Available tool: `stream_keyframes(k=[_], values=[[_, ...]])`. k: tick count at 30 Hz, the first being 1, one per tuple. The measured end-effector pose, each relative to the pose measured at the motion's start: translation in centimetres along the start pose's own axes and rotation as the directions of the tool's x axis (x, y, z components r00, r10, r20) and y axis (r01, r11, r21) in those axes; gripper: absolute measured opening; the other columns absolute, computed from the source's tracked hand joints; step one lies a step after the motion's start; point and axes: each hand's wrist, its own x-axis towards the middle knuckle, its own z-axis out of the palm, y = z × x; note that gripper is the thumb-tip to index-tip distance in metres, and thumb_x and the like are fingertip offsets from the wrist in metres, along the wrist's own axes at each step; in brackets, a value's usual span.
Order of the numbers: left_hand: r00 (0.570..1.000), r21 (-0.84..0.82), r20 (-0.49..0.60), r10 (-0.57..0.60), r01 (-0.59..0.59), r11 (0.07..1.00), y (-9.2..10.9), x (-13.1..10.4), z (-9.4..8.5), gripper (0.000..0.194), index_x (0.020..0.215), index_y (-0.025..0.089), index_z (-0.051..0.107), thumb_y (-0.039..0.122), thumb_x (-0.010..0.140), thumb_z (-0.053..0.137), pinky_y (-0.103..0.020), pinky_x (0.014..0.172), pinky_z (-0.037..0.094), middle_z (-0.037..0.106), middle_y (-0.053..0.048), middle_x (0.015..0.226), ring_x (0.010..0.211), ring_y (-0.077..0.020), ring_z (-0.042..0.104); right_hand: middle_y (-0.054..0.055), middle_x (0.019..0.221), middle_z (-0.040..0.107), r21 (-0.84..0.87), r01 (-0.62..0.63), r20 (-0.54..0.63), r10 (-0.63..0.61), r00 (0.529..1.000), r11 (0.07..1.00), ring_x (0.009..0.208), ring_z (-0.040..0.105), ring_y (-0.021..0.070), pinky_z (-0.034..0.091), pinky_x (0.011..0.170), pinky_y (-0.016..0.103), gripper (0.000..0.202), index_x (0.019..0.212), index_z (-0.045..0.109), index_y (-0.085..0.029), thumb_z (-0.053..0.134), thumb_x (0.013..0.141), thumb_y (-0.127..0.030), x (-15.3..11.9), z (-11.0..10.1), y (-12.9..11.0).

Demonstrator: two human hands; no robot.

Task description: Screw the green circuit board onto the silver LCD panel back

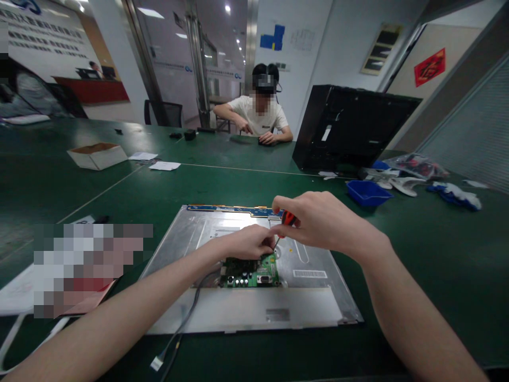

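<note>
A screwdriver (288, 217) with a red and black handle is gripped in my right hand (318, 220), its thin shaft slanting down to the upper right corner of a green circuit board (250, 276). Beside the tip, my left hand (252, 242) has its fingers pinched together at the board's edge; whatever they may hold is too small to make out. The board lies on the metal back of a flat display panel (310, 313), which has a blue strip board (222, 208) along its far edge. A dark cable (193, 307) with a white plug runs off the near side.
Across the green table (222, 183) sits another person (262, 114). A black monitor casing (353, 127) stands at the back right, with a blue tray (368, 192) and gloves (457, 195) near it. Papers and a cardboard box (98, 156) are at left.
</note>
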Motion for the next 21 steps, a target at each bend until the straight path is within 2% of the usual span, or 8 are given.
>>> stream_keyframes(k=[3, 8, 10, 15, 18, 21], values=[[1.0, 0.01, 0.014, -0.008, 0.008, 1.0, -0.16, 0.07, 0.01, 0.007, 0.084, 0.016, 0.064, 0.012, 0.082, 0.058, -0.026, 0.069, 0.041, 0.067, -0.003, 0.08, 0.075, -0.0169, 0.059, 0.001, 0.073, 0.067, -0.022, -0.002, -0.013, 0.002, 1.0, 1.0, 0.061, 0.059, 0.0177, 0.019, 0.05, 0.026, 0.016, 0.097, 0.055, -0.025, 0.052, 0.091, -0.04, 0.08, 0.13, 0.05], [0.999, 0.031, 0.01, -0.036, 0.035, 0.999, 0.13, 0.0, -0.16, 0.008, 0.087, 0.016, 0.064, 0.013, 0.082, 0.059, -0.026, 0.066, 0.04, 0.067, -0.004, 0.083, 0.076, -0.0171, 0.059, 0.0, 0.084, 0.069, 0.065, 0.048, -0.007, -0.047, 0.999, 0.997, 0.067, 0.06, 0.0158, 0.022, 0.052, 0.026, 0.016, 0.1, 0.053, -0.023, 0.056, 0.085, -0.025, -0.15, -0.25, -0.2], [1.0, 0.03, 0.012, -0.029, 0.029, 0.999, 0.31, -0.07, -0.28, 0.009, 0.089, 0.015, 0.063, 0.012, 0.082, 0.058, -0.026, 0.067, 0.04, 0.067, -0.004, 0.084, 0.076, -0.017, 0.059, -0.001, 0.084, 0.069, 0.075, 0.05, -0.003, -0.05, 0.999, 0.996, 0.067, 0.059, 0.0157, 0.023, 0.052, 0.026, 0.016, 0.1, 0.054, -0.023, 0.058, 0.085, -0.027, -0.21, -0.35, -0.21], [0.999, 0.021, 0.034, -0.014, 0.013, 1.0, 0.29, -0.12, -0.33, 0.01, 0.086, 0.016, 0.063, 0.01, 0.082, 0.056, -0.026, 0.07, 0.042, 0.067, -0.003, 0.084, 0.079, -0.0175, 0.06, 0.0, 0.073, 0.067, 0.026, 0.008, -0.001, -0.008, 1.0, 1.0, 0.061, 0.057, 0.0162, 0.022, 0.051, 0.026, 0.02, 0.096, 0.058, -0.025, 0.057, 0.089, -0.044, 0.03, -0.15, 0.03], [0.999, 0.02, 0.027, -0.021, 0.02, 1.0, 0.07, -0.02, -0.19, 0.009, 0.086, 0.016, 0.063, 0.01, 0.082, 0.057, -0.026, 0.069, 0.042, 0.067, -0.004, 0.085, 0.079, -0.0178, 0.06, 0.0, 0.071, 0.066, 0.008, 0.004, 0.002, -0.004, 1.0, 1.0, 0.06, 0.056, 0.0156, 0.021, 0.05, 0.027, 0.016, 0.094, 0.058, -0.024, 0.052, 0.092, -0.039, 0.14, -0.16, 0.02], [1.0, 0.024, 0.014, -0.017, 0.017, 1.0, 0.03, 0.04, -0.17, 0.01, 0.087, 0.015, 0.063, 0.009, 0.081, 0.057, -0.026, 0.068, 0.042, 0.067, -0.004, 0.084, 0.077, -0.0179, 0.06, 0.001, 0.078, 0.067, 0.035, 0.018, 0.006, -0.019, 1.0, 0.999, 0.063, 0.057, 0.0151, 0.023, 0.051, 0.027, 0.011, 0.098, 0.056, -0.023, 0.054, 0.088, -0.029, 0.03, -0.38, -0.18]])
